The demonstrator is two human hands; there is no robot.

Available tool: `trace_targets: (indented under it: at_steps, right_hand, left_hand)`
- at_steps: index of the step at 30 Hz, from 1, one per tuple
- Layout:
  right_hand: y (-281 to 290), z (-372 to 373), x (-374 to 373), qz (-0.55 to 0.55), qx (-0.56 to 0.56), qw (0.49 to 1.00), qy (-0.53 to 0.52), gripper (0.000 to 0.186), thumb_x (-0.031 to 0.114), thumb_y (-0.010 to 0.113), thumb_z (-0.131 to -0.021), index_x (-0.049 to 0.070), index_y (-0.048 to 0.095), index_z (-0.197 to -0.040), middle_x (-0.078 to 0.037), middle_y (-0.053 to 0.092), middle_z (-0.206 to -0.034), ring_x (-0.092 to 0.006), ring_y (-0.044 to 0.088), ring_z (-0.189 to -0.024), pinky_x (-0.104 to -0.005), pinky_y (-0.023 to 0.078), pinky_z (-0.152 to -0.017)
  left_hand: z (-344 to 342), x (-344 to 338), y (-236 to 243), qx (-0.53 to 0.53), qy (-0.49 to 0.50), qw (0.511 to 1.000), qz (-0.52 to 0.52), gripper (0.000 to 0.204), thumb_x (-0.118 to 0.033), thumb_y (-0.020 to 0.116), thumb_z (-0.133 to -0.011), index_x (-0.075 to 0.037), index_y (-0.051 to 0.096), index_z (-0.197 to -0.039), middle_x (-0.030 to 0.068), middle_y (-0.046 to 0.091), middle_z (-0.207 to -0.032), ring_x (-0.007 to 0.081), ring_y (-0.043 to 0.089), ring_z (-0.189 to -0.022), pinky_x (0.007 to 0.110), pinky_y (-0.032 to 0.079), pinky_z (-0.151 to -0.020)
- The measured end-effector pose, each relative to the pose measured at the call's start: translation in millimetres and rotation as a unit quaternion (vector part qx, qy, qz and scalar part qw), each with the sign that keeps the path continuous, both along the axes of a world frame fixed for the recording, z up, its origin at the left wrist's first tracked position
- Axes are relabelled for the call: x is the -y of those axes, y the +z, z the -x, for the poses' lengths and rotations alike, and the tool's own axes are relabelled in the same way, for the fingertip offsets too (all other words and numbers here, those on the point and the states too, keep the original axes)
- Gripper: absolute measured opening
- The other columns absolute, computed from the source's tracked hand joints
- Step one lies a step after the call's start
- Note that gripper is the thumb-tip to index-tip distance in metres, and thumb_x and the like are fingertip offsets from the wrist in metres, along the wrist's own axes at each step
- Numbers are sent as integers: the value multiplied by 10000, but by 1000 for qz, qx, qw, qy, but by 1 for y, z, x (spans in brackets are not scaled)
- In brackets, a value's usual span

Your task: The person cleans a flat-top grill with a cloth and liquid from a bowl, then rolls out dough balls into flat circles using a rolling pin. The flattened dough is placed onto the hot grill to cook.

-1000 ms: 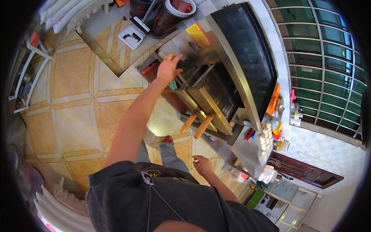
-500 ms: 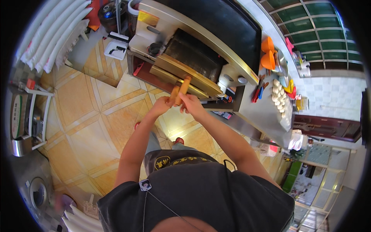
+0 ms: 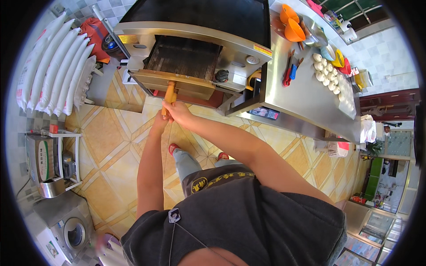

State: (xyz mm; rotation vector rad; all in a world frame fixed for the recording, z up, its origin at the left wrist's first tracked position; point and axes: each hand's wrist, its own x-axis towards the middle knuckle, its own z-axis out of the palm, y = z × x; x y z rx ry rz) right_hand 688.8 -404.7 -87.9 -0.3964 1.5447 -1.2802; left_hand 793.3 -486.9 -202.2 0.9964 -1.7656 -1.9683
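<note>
My right hand (image 3: 177,111) is closed on a wooden handle (image 3: 170,93) at the front of a stainless-steel griddle appliance (image 3: 246,35). Just behind and below it, my left hand (image 3: 159,119) also grips at the handles, partly hidden by the right. The handles stick out toward me from brass-coloured metal fronts (image 3: 192,80). Above these, a dark mesh plate (image 3: 182,57) shows in the appliance's opening, and a black knob (image 3: 222,75) sits to its right.
A steel counter (image 3: 282,102) to the right holds dough balls (image 3: 326,75), orange bowls (image 3: 294,30) and red-and-blue tongs (image 3: 289,75). White sacks (image 3: 42,66) stand back left. A white rack (image 3: 66,146) and washing machine (image 3: 73,232) line the left.
My left hand left the black fitting at the appliance's left and joined my right hand on the wooden handles. My view has turned, so the appliance now lies straight across from me.
</note>
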Motion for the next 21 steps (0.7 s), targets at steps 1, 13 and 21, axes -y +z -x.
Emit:
trace_targets:
  at_steps: [1, 13, 21]
  right_hand:
    - [1, -3, -5, 9, 3, 1000, 20, 457, 396, 575, -949, -20, 657, -777, -70, 674, -668, -150, 619, -521, -270, 483, -476]
    - [-17, 131, -254, -102, -58, 988, 104, 266, 217, 689, -836, -19, 697, -960, -78, 712, -807, -136, 636, -612, -267, 514, -578]
    - [-6, 204, -297, -88, -128, 987, 28, 261, 171, 689, -800, -24, 690, -974, -65, 704, -805, -129, 633, -604, -266, 499, -558]
  left_hand:
    - [-4, 0, 5, -6, 25, 1000, 16, 165, -215, 621, -859, -52, 645, -868, 14, 617, -775, 115, 548, -716, 274, 428, -639]
    - [7, -11, 41, 218, -11, 975, -53, 516, -561, 581, -891, -127, 678, -1154, 3, 649, -1151, 163, 536, -1115, 518, 324, -1015]
    - [-6, -5, 19, 89, 258, 925, -266, 710, -693, 367, -922, -112, 537, -1291, 85, 603, -1239, 259, 500, -1230, 662, 167, -1075]
